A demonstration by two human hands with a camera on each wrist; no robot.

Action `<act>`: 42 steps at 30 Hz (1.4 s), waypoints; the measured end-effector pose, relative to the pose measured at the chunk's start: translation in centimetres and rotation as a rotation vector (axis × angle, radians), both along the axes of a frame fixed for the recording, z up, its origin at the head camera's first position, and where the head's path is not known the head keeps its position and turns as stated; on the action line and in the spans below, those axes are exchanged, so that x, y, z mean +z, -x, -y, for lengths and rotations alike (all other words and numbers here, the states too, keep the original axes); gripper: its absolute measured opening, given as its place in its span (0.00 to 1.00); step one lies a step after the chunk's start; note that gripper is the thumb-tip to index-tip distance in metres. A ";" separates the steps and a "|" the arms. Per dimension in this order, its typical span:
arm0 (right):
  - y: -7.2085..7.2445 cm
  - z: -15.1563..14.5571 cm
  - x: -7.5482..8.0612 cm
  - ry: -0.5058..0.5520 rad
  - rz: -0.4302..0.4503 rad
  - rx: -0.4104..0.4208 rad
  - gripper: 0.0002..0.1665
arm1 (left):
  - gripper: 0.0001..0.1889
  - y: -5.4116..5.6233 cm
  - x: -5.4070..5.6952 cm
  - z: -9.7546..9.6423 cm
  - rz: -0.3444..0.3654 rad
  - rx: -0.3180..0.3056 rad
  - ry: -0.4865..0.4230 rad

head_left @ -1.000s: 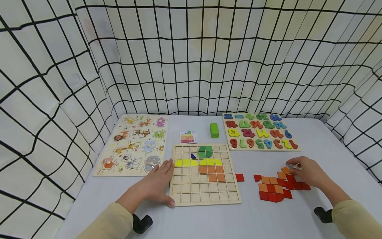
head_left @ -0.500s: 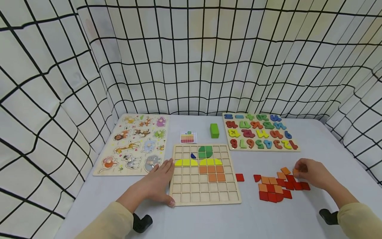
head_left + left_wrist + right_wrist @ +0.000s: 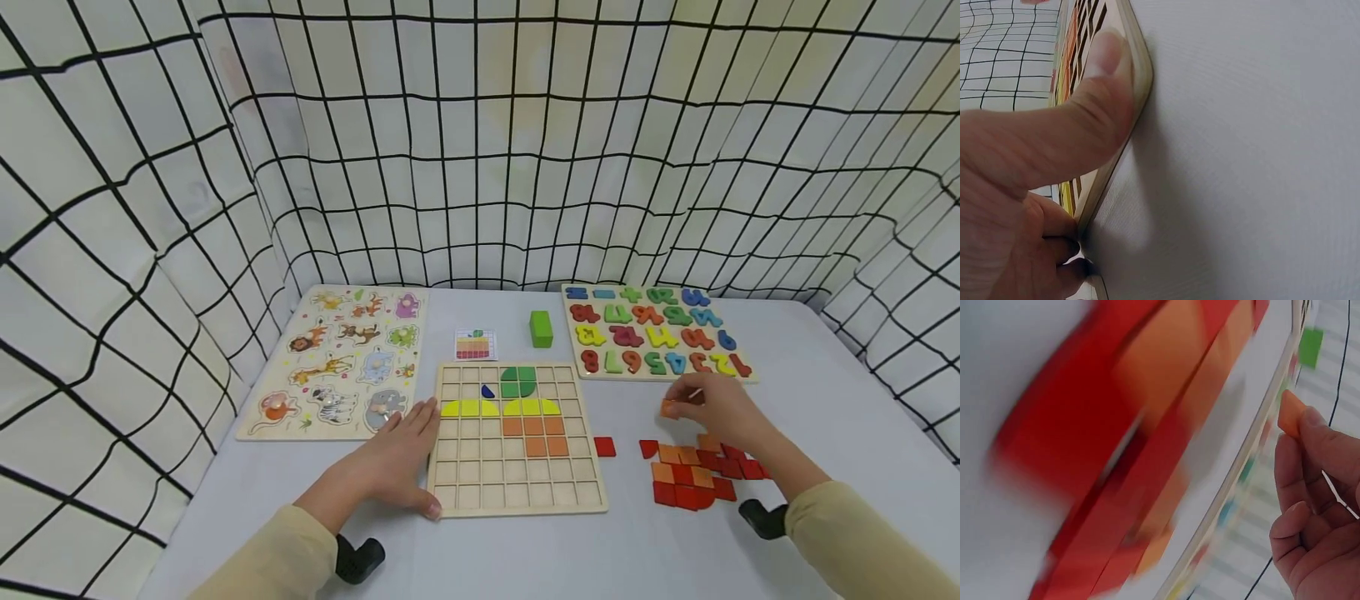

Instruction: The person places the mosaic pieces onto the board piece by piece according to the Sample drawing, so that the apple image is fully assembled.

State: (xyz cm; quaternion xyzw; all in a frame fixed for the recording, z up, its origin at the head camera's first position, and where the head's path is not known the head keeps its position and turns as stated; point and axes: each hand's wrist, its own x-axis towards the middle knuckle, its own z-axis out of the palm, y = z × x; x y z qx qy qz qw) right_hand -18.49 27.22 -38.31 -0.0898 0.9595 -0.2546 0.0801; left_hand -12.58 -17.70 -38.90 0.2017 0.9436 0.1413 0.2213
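My left hand (image 3: 401, 458) lies at the left edge of a wooden grid board (image 3: 491, 511), fingers fairly straight. Its thumb (image 3: 1107, 59) presses on the near left corner. Green quarter-rounds (image 3: 517, 382), a dark blue piece (image 3: 487, 391), yellow pieces (image 3: 468, 408) and several orange squares (image 3: 534, 426) sit on the grid. Between thumb and forefinger, my right hand (image 3: 712, 408) pinches an orange square tile (image 3: 1294, 414), raised over the table right of the board. Below it lies a loose group of red tiles (image 3: 686, 497) and orange tiles (image 3: 670, 454).
A small pattern card (image 3: 475, 344) and a green block (image 3: 541, 329) stand behind the board. An animal puzzle (image 3: 337, 367) is at the left, a number puzzle (image 3: 660, 333) at the back right. One red tile (image 3: 604, 447) lies beside the board. Black netting (image 3: 480, 158) surrounds the table.
My right hand has picked up an orange tile from the far right of the group and moved left with it toward the board. The left hand has stayed in place.
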 end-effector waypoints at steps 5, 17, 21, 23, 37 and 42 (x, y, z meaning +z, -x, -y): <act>0.6 6.6 -0.2 0.075 -0.007 0.105 0.06 | 0.67 0.0 0.0 -0.1 0.000 0.001 -0.002; -0.5 16.9 -1.1 0.111 0.055 0.329 0.04 | 0.68 0.0 -0.2 -0.1 -0.018 -0.007 -0.011; -1.0 18.1 -1.2 0.109 0.068 0.321 0.05 | 0.67 0.0 -0.1 -0.1 -0.019 -0.008 -0.015; -1.1 18.5 -1.3 0.088 0.065 0.320 0.05 | 0.67 -0.1 0.0 0.0 -0.018 -0.005 -0.014; -1.7 19.5 -1.5 0.000 0.002 0.365 0.04 | 0.67 -0.1 -0.2 0.2 -0.018 0.000 -0.018; -1.8 17.7 -0.9 0.014 -0.011 0.288 0.05 | 0.67 -0.1 -0.2 0.3 -0.014 -0.003 -0.013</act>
